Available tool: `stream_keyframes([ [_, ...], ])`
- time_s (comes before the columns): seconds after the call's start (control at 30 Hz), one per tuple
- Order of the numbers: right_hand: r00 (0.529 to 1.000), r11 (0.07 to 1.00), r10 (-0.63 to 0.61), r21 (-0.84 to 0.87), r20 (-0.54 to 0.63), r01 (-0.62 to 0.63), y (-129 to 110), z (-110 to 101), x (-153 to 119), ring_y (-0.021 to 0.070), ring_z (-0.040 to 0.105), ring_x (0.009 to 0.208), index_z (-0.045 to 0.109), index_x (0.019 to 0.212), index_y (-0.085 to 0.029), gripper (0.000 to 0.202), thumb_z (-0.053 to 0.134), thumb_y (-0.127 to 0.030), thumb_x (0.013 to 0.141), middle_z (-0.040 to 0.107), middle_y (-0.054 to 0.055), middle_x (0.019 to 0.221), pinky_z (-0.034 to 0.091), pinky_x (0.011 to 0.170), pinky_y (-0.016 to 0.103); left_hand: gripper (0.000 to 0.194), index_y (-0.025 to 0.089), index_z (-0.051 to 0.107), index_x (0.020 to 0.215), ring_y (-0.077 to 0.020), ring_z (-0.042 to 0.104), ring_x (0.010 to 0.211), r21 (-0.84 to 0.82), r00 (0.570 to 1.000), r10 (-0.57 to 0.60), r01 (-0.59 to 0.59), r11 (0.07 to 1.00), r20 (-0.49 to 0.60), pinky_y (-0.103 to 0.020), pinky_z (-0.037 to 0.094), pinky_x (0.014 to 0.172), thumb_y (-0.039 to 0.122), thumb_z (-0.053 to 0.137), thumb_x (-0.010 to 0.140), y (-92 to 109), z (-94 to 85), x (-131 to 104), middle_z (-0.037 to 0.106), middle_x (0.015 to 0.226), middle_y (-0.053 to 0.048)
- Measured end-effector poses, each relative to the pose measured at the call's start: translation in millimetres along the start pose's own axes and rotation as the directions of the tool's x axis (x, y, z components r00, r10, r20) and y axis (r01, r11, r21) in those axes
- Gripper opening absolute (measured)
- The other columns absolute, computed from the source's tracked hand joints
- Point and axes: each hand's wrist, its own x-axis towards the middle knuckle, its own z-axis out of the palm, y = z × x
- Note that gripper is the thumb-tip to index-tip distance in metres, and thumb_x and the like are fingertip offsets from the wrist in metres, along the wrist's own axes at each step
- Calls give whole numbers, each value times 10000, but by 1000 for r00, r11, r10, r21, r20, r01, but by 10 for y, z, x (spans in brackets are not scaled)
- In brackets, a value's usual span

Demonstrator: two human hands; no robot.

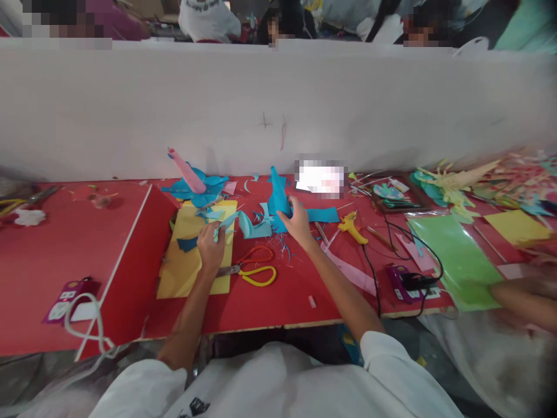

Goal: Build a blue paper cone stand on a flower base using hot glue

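My left hand point(212, 244) is closed on a light blue paper strip point(230, 220), its curled end pointing right. Curved around the base of a bright blue paper cone point(277, 194), my right hand point(298, 219) has its thumb against the cone's lower side. The cone stands upright on the red table among small blue scraps. Scissors point(256, 273) with one red and one yellow handle lie below, their blades partly over a yellow sheet point(174, 278). A pink paper cone point(188, 172) tilts on blue petal-shaped paper point(209, 191) at the left back.
A yellow glue gun point(353, 227) with a black cord lies to the right. Beyond it are a purple power socket point(402, 284) and green sheets point(452, 255). A phone point(319, 177) leans near the white partition point(270, 98). Another person's arm point(526, 296) reaches in at right.
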Motion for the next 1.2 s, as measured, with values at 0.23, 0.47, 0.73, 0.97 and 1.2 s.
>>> stream_keyframes([
  [0.23, 992, 964, -62, 252, -106, 87, -175, 536, 569, 314, 635, 1267, 460, 1482, -172, 630, 594, -543, 991, 639, 208, 1385, 527, 1087, 492, 362, 200, 654, 959, -251, 714, 975, -69, 995, -93, 89, 994, -43, -383, 546, 936, 548, 562, 997, 35, -29, -55, 757, 999, -103],
  [0.47, 998, 973, -2, 232, 62, -12, 6, 839, 442, 315, 561, 1384, 470, 1483, -138, 720, 598, -625, 969, 588, 228, 1468, 451, 1176, 513, 324, 196, 651, 906, -235, 713, 937, -138, 995, -98, 95, 986, -17, -356, 544, 890, 510, 610, 974, 116, 6, -89, 748, 961, -86],
  [0.73, 992, 940, -42, 341, 121, -2, -271, 207, -253, 245, 646, 1268, 552, 1429, -250, 484, 490, -549, 1054, 684, 114, 1365, 506, 1095, 425, 264, 214, 621, 852, -215, 689, 890, -241, 980, -60, 106, 965, 191, -332, 533, 859, 466, 672, 914, 379, 76, 42, 737, 921, -52],
  [0.97, 972, 986, 75, 131, 222, -106, -105, -10, -445, 238, 637, 748, 695, 864, -193, 550, 480, -687, 978, 701, 62, 785, 498, 716, 332, 287, 204, 665, 1112, -204, 693, 970, -350, 934, 7, 126, 928, 357, -313, 535, 903, 441, 600, 964, 509, 333, 212, 742, 1058, -59],
  [1.2, 916, 967, 140, 148, 377, -208, 2, -151, -554, 149, 450, 622, 602, 681, -176, 673, 528, -823, 853, 548, 4, 633, 372, 595, 277, 359, 196, 631, 1312, -237, 673, 1043, -151, 981, 21, 9, 988, 195, -380, 539, 978, 367, 575, 1001, 574, 397, 384, 706, 1124, -106],
])
